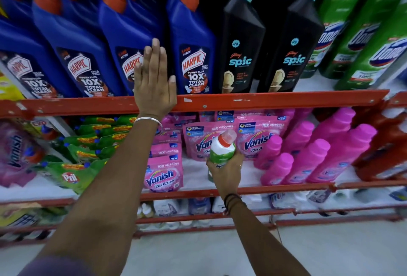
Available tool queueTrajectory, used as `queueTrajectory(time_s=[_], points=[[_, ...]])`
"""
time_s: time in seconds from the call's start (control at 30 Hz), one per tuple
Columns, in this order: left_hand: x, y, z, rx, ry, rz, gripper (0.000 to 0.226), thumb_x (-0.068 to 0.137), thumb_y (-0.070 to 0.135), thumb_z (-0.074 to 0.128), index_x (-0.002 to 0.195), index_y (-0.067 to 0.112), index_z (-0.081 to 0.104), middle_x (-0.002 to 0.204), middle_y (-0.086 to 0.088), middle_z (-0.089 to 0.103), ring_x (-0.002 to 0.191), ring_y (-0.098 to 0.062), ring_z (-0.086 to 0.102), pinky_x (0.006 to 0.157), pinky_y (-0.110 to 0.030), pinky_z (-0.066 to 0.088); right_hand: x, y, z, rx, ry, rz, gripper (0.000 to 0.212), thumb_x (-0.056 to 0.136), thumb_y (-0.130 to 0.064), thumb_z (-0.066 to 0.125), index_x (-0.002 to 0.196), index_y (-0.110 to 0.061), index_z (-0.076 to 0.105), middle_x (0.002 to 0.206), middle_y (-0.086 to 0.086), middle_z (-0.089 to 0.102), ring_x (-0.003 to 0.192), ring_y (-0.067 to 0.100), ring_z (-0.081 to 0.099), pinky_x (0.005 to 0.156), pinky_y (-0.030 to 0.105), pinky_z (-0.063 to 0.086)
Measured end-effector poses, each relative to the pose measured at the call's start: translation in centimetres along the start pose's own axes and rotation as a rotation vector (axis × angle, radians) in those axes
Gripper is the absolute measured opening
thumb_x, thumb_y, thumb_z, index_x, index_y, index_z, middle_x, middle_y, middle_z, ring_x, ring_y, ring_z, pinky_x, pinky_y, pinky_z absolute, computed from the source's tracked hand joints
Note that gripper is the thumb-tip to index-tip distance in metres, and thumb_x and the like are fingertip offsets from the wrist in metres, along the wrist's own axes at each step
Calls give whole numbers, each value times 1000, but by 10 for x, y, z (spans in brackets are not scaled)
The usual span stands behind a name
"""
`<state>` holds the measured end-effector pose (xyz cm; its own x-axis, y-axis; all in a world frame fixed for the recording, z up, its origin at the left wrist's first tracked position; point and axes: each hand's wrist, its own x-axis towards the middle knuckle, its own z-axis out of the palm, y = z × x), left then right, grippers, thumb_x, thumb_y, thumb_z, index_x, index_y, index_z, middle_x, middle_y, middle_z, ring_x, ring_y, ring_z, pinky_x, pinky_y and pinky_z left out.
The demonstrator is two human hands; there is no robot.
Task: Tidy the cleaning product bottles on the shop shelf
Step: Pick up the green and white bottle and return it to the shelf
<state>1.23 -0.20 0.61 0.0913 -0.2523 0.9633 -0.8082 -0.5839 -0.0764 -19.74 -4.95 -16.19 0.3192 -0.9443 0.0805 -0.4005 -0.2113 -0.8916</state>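
Head view. The step in hand appears to be straightening the upper row while a stray item is waiting to be placed. The left hand (pixel 154 77) is reaching out flat, fingers wide and together, and appears to be pressing against the front of a blue Harpic bottle (pixel 130 40), third from the left in the row on the upper shelf (pixel 286 99). It is gripping nothing.

The right hand (pixel 226 172) is hanging lower and nearer, closed around a small white and green bottle (pixel 222 148) with a red-collared cap. That bottle is sitting upright in the hand, in front of the Vanish pouches (pixel 204 141) on the middle shelf (pixel 275 188), and whether its base is touching the shelf cannot be told.

Black Spic bottles (pixel 242 44) are standing right of the Harpic row; green Domex bottles (pixel 356 40) are standing further right. Pink bottles (pixel 308 154) are filling the right of the middle shelf.

Judgement: the next move calls for pushing the Harpic bottle back square with its neighbours, then finding the held bottle's proper row. No matching product is visibly nearby, so its destination is uncertain.

Both forearms are extending forward, the left one raised, the right one angled down.
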Motion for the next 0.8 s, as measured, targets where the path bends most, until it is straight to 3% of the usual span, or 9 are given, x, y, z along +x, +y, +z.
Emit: queueTrajectory(time_s=[0.13,0.33,0.43,0.57,0.7,0.8], points=[[0,-1,0,9,-6,1,55,96,23,35,143,-3,24,145,-24,38,145,-10,-11,117,-32,-9,0,-5,-3,-26,24,-39,75,62,-29,86,118,-7,41,119,13,47,105,32,55,78,44,53],[0,-1,-1,11,-21,5,56,96,24,34,144,-2,22,147,-22,36,146,-12,-9,117,-33,-7,4,-34,-51,31,84,-133,71,56,-25,90,111,-4,50,113,11,43,92,20,50,78,33,49],[0,0,-4,-11,-23,8,58,97,24,33,147,-1,19,150,-20,31,146,-14,-6,118,-33,-6,10,-60,-95,55,162,-215,72,53,-31,90,110,-7,53,107,4,44,94,19,51,76,30,48],[-2,0,-5,-23,-3,43,62,99,26,30,151,6,5,160,-2,-3,147,-16,-4,119,-34,-5,26,-103,-156,114,312,-363,73,54,-35,88,116,-13,57,105,1,50,94,12,49,77,27,45],[-1,1,-3,-37,6,35,62,98,26,31,151,5,8,160,-2,-3,147,-17,-1,120,-35,-3,59,-144,-209,108,522,-502,75,56,-51,84,114,-10,60,105,8,59,94,13,52,81,26,44],[-1,1,-4,-41,6,24,62,97,25,34,151,4,11,160,-3,1,147,-18,3,119,-36,2,86,-169,-239,98,595,-528,75,59,-52,83,115,-9,59,107,10,59,97,18,54,82,28,45]])
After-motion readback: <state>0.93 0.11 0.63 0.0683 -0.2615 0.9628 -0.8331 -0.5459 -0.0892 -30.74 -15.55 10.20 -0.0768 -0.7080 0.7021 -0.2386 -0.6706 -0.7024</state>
